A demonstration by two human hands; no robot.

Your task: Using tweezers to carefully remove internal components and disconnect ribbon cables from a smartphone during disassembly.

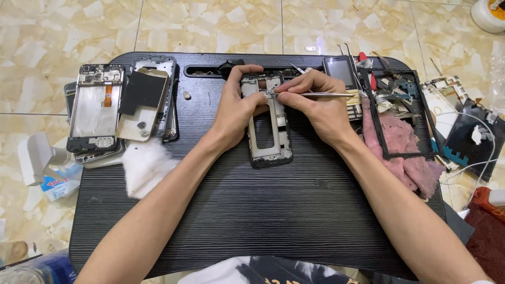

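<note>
- The stripped black-and-silver phone frame [270,120] lies near the middle of the dark ribbed lap-table top [252,221], its long axis running away from the person, top end farthest.
- The left hand [238,108] wraps the frame's upper left edge, fingers curled shut around it and thumb pressing on the face.
- The right hand [315,102] comes in from the right side, fingers pinched closed on slim metal tweezers [315,94]; these lie crosswise to the frame, tips touching its upper part just beside the left thumb.
- Both hands meet at the frame's top end; the lower half lies bare.
- Room to move: bare table towards the person; to the left a stack of opened phone shells [123,105], to the right a pink cloth [405,152] under a loose black bezel [400,113].
</note>
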